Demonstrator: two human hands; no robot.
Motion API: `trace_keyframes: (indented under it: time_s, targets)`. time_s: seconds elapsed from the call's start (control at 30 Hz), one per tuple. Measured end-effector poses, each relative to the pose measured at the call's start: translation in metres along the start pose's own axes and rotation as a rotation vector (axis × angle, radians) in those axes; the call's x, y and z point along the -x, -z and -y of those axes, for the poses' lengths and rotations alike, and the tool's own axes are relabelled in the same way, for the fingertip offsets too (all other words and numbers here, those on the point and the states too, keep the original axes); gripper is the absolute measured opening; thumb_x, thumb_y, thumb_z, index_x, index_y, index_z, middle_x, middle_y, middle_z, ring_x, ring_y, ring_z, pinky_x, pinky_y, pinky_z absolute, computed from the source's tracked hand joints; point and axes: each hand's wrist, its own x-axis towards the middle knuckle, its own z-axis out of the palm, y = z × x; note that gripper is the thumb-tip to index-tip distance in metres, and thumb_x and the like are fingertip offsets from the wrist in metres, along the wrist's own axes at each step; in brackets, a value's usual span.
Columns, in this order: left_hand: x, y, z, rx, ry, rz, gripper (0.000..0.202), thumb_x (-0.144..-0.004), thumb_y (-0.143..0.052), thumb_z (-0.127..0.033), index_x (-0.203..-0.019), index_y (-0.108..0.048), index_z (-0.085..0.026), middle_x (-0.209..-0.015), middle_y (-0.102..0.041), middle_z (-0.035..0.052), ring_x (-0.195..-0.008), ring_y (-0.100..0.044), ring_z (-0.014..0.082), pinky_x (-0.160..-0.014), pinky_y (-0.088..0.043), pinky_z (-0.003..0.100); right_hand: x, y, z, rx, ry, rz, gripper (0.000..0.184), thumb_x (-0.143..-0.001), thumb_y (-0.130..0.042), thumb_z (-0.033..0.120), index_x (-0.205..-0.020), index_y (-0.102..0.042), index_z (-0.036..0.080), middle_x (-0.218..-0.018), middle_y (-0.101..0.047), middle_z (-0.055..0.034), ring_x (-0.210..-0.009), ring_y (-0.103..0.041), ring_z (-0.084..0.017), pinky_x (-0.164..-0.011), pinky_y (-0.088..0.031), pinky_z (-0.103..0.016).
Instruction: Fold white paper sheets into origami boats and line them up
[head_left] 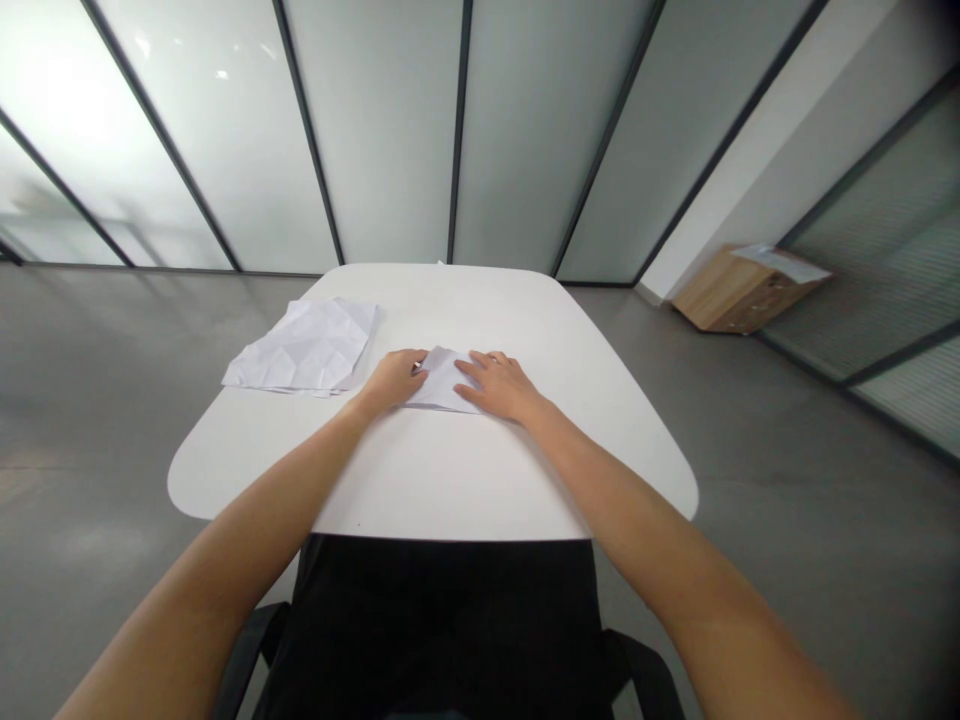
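Observation:
A small folded white sheet of paper [442,381] lies on the white table [450,470] in front of me. My left hand [391,381] rests on its left edge with the fingers curled, pinching the paper's edge. On the sheet's right part lies my right hand [501,386], palm down with fingers stretched flat, pressing it to the table. Part of the sheet is hidden under both hands.
A stack of creased white paper sheets [306,347] lies at the table's far left. A wooden box [739,288] with paper on top stands on the floor at the right by the wall. Frosted glass panels run behind the table. I sit on a black chair.

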Motion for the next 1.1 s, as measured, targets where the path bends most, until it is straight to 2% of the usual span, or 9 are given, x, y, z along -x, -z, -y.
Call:
trace_keyframes:
  time_s: [0.2,0.3,0.43,0.53,0.67,0.73,0.83,0.97,1.1]
  targets:
    - [0.003,0.001,0.000,0.043,-0.050,0.029,0.045,-0.093,-0.059,-0.020,-0.134,-0.078,-0.025,-0.128,-0.079,0.0074,-0.110,-0.075,0.0264,-0.107,-0.055,0.035,-0.001,-0.001,-0.001,-0.014,-0.003,0.009,0.067,-0.107,-0.043,0.069,-0.163,-0.051,0.033,-0.172,-0.044,-0.0113,-0.151,-0.042,-0.044,-0.119,-0.041,-0.062]
    - [0.004,0.003,0.000,0.094,-0.069,0.022,0.047,-0.093,-0.059,-0.020,-0.136,-0.077,-0.026,-0.128,-0.079,0.0063,-0.107,-0.075,0.0253,-0.106,-0.055,0.034,-0.001,-0.001,-0.002,-0.019,-0.002,0.000,0.068,-0.106,-0.046,0.067,-0.162,-0.052,0.028,-0.172,-0.044,-0.0139,-0.152,-0.043,-0.043,-0.120,-0.040,-0.061]
    - [0.004,0.004,-0.002,0.224,0.072,-0.079,0.055,-0.092,-0.064,-0.025,-0.147,-0.069,-0.022,-0.120,-0.081,0.0079,-0.101,-0.076,0.0246,-0.099,-0.058,0.035,-0.001,0.002,-0.001,-0.036,0.000,-0.065,0.071,-0.106,-0.055,0.060,-0.163,-0.049,0.019,-0.169,-0.046,-0.0182,-0.150,-0.046,-0.038,-0.122,-0.039,-0.053]
    - [0.003,0.001,-0.003,0.521,0.190,-0.148,0.059,-0.090,-0.068,-0.028,-0.148,-0.065,-0.019,-0.114,-0.082,0.0081,-0.098,-0.076,0.0237,-0.092,-0.060,0.034,-0.001,0.007,0.004,-0.023,-0.002,-0.141,0.063,-0.104,-0.061,0.054,-0.157,-0.056,0.019,-0.159,-0.057,-0.0172,-0.142,-0.052,-0.036,-0.120,-0.040,-0.051]
    - [0.002,-0.003,-0.010,1.060,0.276,-0.148,0.070,-0.086,-0.076,-0.032,-0.151,-0.055,-0.015,-0.112,-0.081,0.0119,-0.091,-0.077,0.0233,-0.079,-0.062,0.033,0.000,0.014,0.015,-0.018,-0.020,-0.213,0.043,-0.103,-0.065,0.041,-0.141,-0.069,0.022,-0.138,-0.069,-0.0161,-0.129,-0.057,-0.036,-0.112,-0.044,-0.049]
    - [0.002,-0.003,-0.015,1.226,0.289,-0.153,0.077,-0.083,-0.082,-0.033,-0.152,-0.052,-0.015,-0.113,-0.080,0.0127,-0.090,-0.078,0.0230,-0.079,-0.063,0.034,0.000,0.014,0.021,-0.102,-0.029,-0.242,0.039,-0.104,-0.061,0.036,-0.139,-0.071,0.021,-0.132,-0.071,-0.0152,-0.124,-0.061,-0.032,-0.110,-0.047,-0.043]
    - [0.003,0.000,-0.024,1.363,0.262,-0.138,0.080,-0.079,-0.089,-0.035,-0.148,-0.054,-0.016,-0.116,-0.079,0.0125,-0.093,-0.077,0.0236,-0.083,-0.063,0.035,-0.003,0.014,0.030,-0.316,-0.102,-0.316,0.037,-0.109,-0.053,0.036,-0.135,-0.072,0.020,-0.127,-0.075,-0.0126,-0.118,-0.068,-0.027,-0.109,-0.049,-0.037]
    - [0.005,0.002,-0.033,1.474,0.179,-0.025,0.075,-0.078,-0.093,-0.037,-0.143,-0.061,-0.018,-0.124,-0.077,0.0127,-0.103,-0.077,0.0254,-0.093,-0.061,0.038,-0.006,0.014,0.037,-0.636,-0.199,-0.376,0.043,-0.112,-0.045,0.047,-0.128,-0.074,0.020,-0.121,-0.080,-0.0094,-0.109,-0.075,-0.024,-0.104,-0.053,-0.036]
    - [0.009,0.003,-0.039,1.531,0.088,0.076,0.066,-0.083,-0.091,-0.035,-0.142,-0.065,-0.021,-0.135,-0.074,0.0135,-0.118,-0.074,0.0278,-0.102,-0.057,0.039,-0.006,0.016,0.042,-0.931,-0.249,-0.333,0.049,-0.107,-0.052,0.057,-0.135,-0.069,0.021,-0.123,-0.079,-0.0102,-0.098,-0.077,-0.022,-0.094,-0.058,-0.036]
